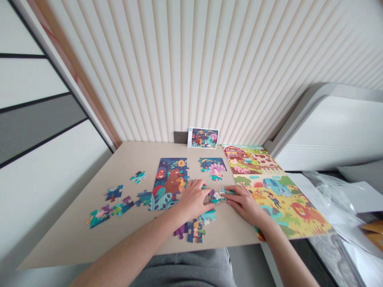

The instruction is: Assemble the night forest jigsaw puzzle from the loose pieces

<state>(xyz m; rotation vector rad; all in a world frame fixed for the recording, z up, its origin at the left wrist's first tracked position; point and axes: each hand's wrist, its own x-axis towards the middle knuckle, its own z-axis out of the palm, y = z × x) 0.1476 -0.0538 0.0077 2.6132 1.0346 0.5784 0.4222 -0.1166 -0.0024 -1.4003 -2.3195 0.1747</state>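
Both hands meet at a small cluster of jigsaw pieces (216, 195) lying on the table. My left hand (195, 200) has its thumb and fingers closed around the cluster's left side. From the right, my right hand (243, 202) presses its bent fingers on the right end of the cluster. To the left is a joined puzzle section with a bear (174, 179), partly covered by my left hand. Just above lies a joined section with a peacock (216, 167). A teal jigsaw piece (208, 216) sits below the hands, near a piece with a yellow figure (196, 231).
More loose pieces (121, 207) are scattered on the table's left (72, 235). A picture card (204, 138) stands against the wall by a socket (180, 137). Two completed-looking pictures, a farm (254, 160) and a safari (287, 211), cover the right side, beside clear plastic wrapping (332, 195).
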